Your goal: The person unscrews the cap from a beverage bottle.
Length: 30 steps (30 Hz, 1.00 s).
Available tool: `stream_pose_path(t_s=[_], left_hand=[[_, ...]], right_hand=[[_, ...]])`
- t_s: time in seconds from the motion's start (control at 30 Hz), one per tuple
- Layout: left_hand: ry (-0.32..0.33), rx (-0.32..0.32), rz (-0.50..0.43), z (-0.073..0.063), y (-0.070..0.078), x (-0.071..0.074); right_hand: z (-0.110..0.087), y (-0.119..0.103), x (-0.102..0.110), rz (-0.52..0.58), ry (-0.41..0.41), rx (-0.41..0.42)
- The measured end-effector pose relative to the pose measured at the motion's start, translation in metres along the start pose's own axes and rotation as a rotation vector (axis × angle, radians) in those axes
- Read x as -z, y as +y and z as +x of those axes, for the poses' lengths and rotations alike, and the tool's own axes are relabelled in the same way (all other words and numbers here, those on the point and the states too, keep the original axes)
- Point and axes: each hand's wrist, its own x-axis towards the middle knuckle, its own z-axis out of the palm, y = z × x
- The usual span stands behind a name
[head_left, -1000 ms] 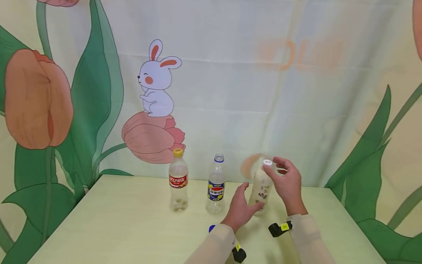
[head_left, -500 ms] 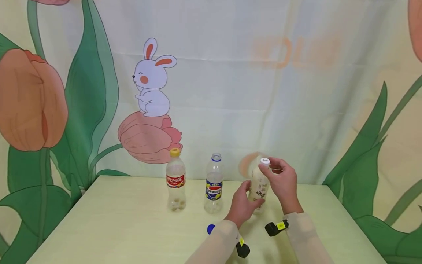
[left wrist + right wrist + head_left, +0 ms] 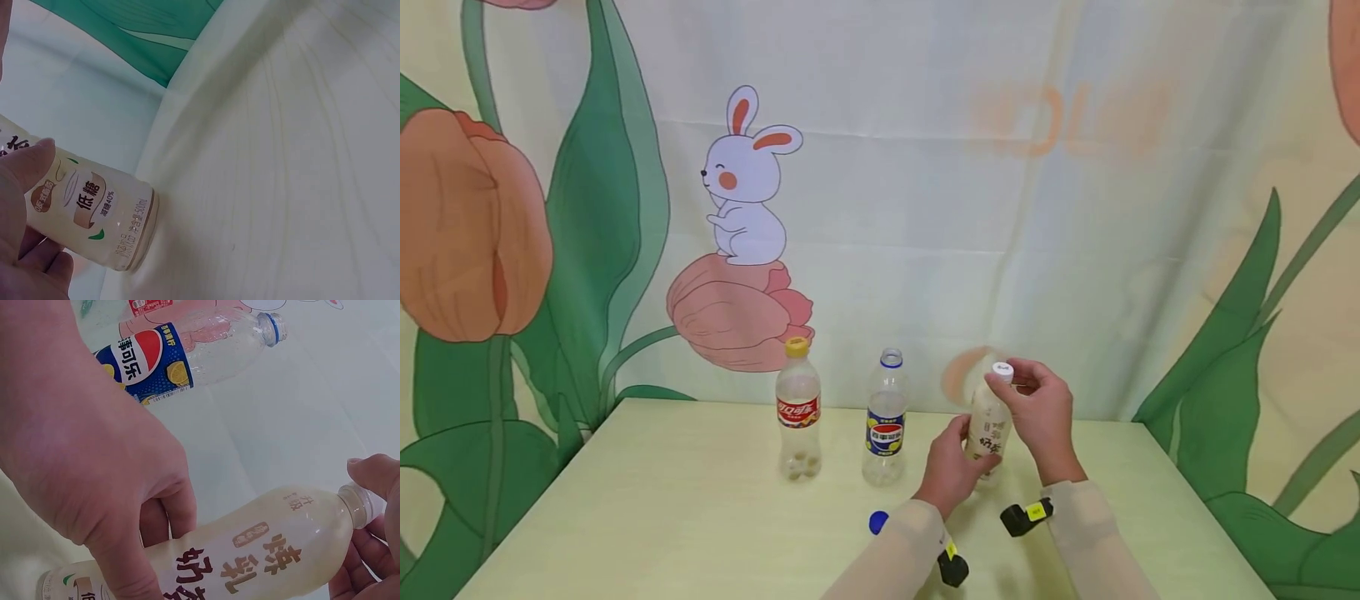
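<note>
A cream-coloured milk tea bottle (image 3: 987, 421) stands upright at the right of the table. My left hand (image 3: 953, 467) grips its lower body, thumb across the front and fingers behind. In the left wrist view, the bottle's base (image 3: 125, 219) meets the table just beyond that thumb. At the top, my right hand (image 3: 1040, 412) pinches the white cap (image 3: 1002, 370) between thumb and fingers. The right wrist view shows the thumb over the cap and the other fingers curled beneath it, with the cap still on the neck.
An open, clear Pepsi bottle (image 3: 885, 433) stands left of my hands. Farther left is a Coca-Cola bottle (image 3: 798, 412) with a yellow cap. A blue cap (image 3: 878, 522) lies on the table (image 3: 700, 517) beside my left sleeve. A printed curtain (image 3: 887, 200) hangs behind.
My left hand has gone from spread fingers to a grip on the milk tea bottle. My right fingers have drawn in on the cap. The head view has shifted slightly.
</note>
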Motion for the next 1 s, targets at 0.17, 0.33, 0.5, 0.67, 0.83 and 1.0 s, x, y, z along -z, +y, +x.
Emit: stream_pose_path(t_s=[0.17, 0.33, 0.5, 0.67, 0.83, 1.0], left_hand=[[-0.007, -0.007, 0.013, 0.002, -0.005, 0.001], [-0.015, -0.007, 0.001, 0.002, -0.007, 0.001], [-0.009, -0.007, -0.011, -0.001, -0.005, 0.002], [-0.027, 0.011, -0.033, -0.009, 0.0, 0.008], [-0.042, 0.008, -0.036, -0.02, 0.005, 0.018], [-0.048, -0.002, -0.043, -0.035, 0.013, 0.037]], right_hand=[[0.001, 0.0, -0.001, -0.013, -0.007, 0.005], [-0.001, -0.003, 0.0, -0.005, -0.012, -0.012], [-0.003, -0.007, 0.003, -0.008, -0.024, -0.011], [-0.007, -0.014, 0.005, -0.014, -0.05, -0.022], [-0.015, -0.025, 0.007, -0.016, -0.089, -0.022], [-0.023, -0.036, 0.004, 0.023, -0.122, -0.007]])
